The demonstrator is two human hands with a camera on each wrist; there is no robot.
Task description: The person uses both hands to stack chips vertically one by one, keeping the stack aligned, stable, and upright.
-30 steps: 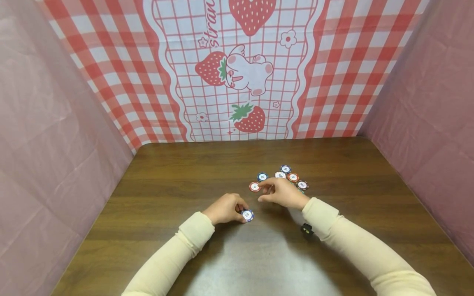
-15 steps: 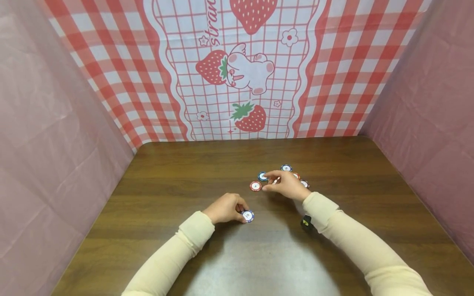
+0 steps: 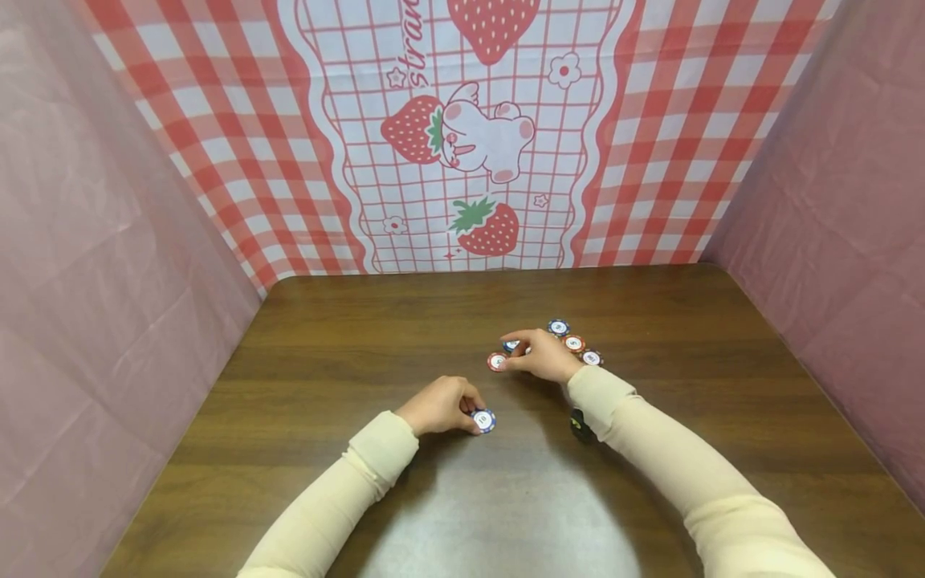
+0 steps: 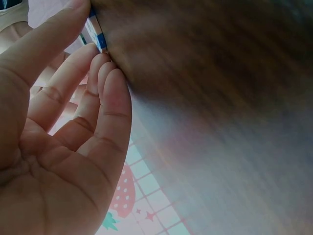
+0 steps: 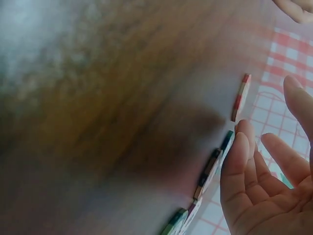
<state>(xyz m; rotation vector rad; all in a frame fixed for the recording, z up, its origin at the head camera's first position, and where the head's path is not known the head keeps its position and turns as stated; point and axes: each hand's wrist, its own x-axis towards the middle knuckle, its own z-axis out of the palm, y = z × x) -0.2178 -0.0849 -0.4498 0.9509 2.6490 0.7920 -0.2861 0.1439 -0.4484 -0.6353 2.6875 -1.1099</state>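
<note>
My left hand (image 3: 441,406) pinches a blue and white chip (image 3: 484,421) between thumb and fingers at the tabletop; in the left wrist view the chip's edge (image 4: 100,39) shows at the fingertips. My right hand (image 3: 543,354) hovers over the group of chips, thumb and forefinger apart, with nothing seen between them in the right wrist view. Its thumb tip overlaps a red chip (image 3: 495,361), and its fingers partly cover a blue chip (image 3: 510,346). Whether it touches either, I cannot tell.
Right of the right hand lie another blue chip (image 3: 558,327), an orange-red chip (image 3: 574,343) and a dark-edged chip (image 3: 591,357). A green-edged chip (image 5: 173,223) shows in the right wrist view. Checked strawberry cloth (image 3: 491,144) hangs behind the table, with pink cloth at both sides.
The right hand has shifted left over the red and blue chips, uncovering the orange-red and dark-edged ones. The left hand and its chip have stayed in place.
</note>
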